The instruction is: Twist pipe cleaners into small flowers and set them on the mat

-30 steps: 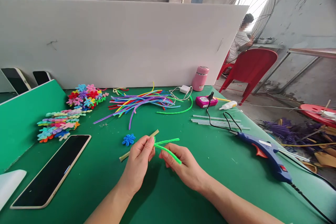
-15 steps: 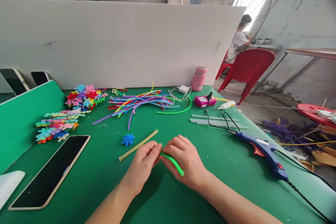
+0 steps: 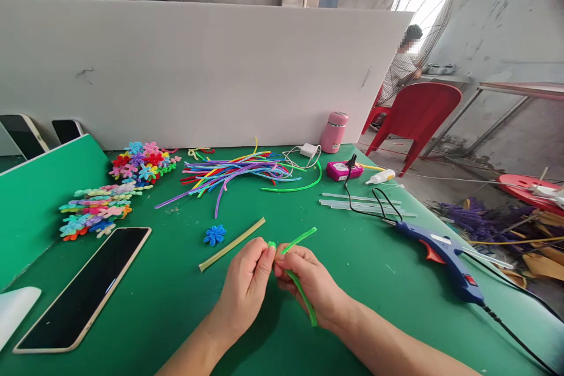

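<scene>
Head view: green stem [image 3: 299, 239], above the counter [image 3: 176, 282]; left hand [image 3: 245, 283] and right hand [image 3: 316, 286] each in a closed pinch grip on it, two ends splayed. Step, seemingly: shaping by bending or twisting. Next move likely calls for firm pinching.

From my seat I see the bright green, fuzzy pipe cleaner [image 3: 305, 298] held up at the left fingers [image 3: 252, 254] and the right fingers [image 3: 303, 259], bent, with a small bit poking above the left thumb. I make out one straight end slanting up beyond the right fingers and another curving back below them.
</scene>
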### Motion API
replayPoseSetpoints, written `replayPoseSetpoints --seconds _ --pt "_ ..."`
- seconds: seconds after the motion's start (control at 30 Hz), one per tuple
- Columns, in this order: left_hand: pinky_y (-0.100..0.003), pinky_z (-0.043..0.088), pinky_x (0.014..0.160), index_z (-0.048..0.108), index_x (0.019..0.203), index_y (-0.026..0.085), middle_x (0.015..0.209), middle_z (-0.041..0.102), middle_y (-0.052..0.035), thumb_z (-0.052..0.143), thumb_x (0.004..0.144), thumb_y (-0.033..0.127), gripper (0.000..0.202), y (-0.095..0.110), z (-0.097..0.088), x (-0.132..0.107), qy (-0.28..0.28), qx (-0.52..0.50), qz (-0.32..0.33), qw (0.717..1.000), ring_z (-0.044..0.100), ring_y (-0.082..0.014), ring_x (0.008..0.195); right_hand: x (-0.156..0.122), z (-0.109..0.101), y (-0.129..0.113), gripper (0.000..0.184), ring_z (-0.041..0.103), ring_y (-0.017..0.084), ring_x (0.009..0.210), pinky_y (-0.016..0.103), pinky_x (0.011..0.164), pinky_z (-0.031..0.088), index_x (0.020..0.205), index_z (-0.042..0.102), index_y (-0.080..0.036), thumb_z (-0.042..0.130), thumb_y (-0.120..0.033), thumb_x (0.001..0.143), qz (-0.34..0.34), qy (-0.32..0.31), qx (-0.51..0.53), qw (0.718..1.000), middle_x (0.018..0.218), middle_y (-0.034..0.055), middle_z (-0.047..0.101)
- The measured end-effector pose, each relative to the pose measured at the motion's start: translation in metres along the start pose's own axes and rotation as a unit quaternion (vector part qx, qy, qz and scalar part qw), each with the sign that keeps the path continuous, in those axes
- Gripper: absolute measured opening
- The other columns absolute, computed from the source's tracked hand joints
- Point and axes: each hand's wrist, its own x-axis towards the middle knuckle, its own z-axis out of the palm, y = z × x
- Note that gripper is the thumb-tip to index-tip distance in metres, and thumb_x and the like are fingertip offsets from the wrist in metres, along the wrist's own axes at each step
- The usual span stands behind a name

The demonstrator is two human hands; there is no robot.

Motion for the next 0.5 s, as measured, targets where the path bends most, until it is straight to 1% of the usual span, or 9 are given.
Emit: replayPoseSetpoints --seconds 0.07,0.13,0.23,0.3,0.37,0.5 --pt "-0.023 0.026 0.049 0.040 0.056 0.019 0.054 0.033 0.0051 0.040 0.084 0.029 0.030 -0.001 -0.001 0.000 -0.001 -0.008 -0.005 1.000 0.031 -0.0101 0.050 0.000 0.000 0.001 0.022 0.029 0.006 0.048 0.020 0.045 0.021 0.048 0.048 -0.015 0.057 -0.026 0.064 0.032 -0.002 0.053 0.998 0.053 -0.0032 0.041" --pt "-0.023 0.026 0.049 0.041 0.057 0.019 0.055 0.033 0.0050 0.040 0.084 0.033 0.031 -0.005 -0.001 0.001 -0.021 -0.057 -0.048 0.997 0.030 -0.0102 0.051 0.000 -0.001 0.001 0.024 0.030 0.006 0.048 0.020 0.046 0.021 0.048 0.051 -0.014 0.061 -0.029 0.063 0.021 -0.001 0.043 0.999 0.054 -0.0031 0.042" --pt "-0.023 0.029 0.052 0.042 0.059 0.018 0.057 0.037 0.0039 0.037 0.085 0.041 0.034 -0.013 -0.002 0.002 -0.039 -0.182 -0.123 0.975 0.033 -0.0105 0.055 0.001 -0.004 0.001 0.027 0.032 0.006 0.049 0.021 0.048 0.023 0.050 0.056 -0.014 0.062 -0.035 0.065 0.000 0.007 0.008 1.000 0.054 -0.0031 0.041" --pt "-0.024 0.030 0.054 0.043 0.060 0.018 0.057 0.038 0.0034 0.034 0.085 0.044 0.037 -0.016 -0.002 0.003 -0.038 -0.241 -0.146 0.959 0.035 -0.0107 0.056 0.001 -0.004 0.001 0.028 0.032 0.007 0.048 0.021 0.048 0.022 0.050 0.057 -0.014 0.062 -0.038 0.065 -0.005 0.007 -0.005 1.000 0.052 -0.0033 0.040" --pt "-0.023 0.031 0.054 0.044 0.059 0.018 0.057 0.038 0.0037 0.038 0.084 0.044 0.037 -0.017 -0.001 0.003 -0.041 -0.262 -0.156 0.951 0.034 -0.0103 0.056 0.002 -0.003 0.001 0.029 0.030 0.007 0.047 0.022 0.047 0.021 0.051 0.057 -0.015 0.062 -0.039 0.066 -0.017 -0.006 -0.015 1.000 0.052 -0.0032 0.041" --pt "-0.021 0.029 0.050 0.043 0.055 0.017 0.055 0.037 0.0054 0.055 0.076 0.039 0.032 -0.013 -0.001 0.004 -0.057 -0.273 -0.181 0.943 0.033 -0.0086 0.054 0.003 -0.001 0.002 0.033 0.026 0.007 0.048 0.023 0.047 0.019 0.049 0.055 -0.015 0.061 -0.043 0.066 -0.063 -0.036 -0.039 0.997 0.053 -0.0029 0.042"
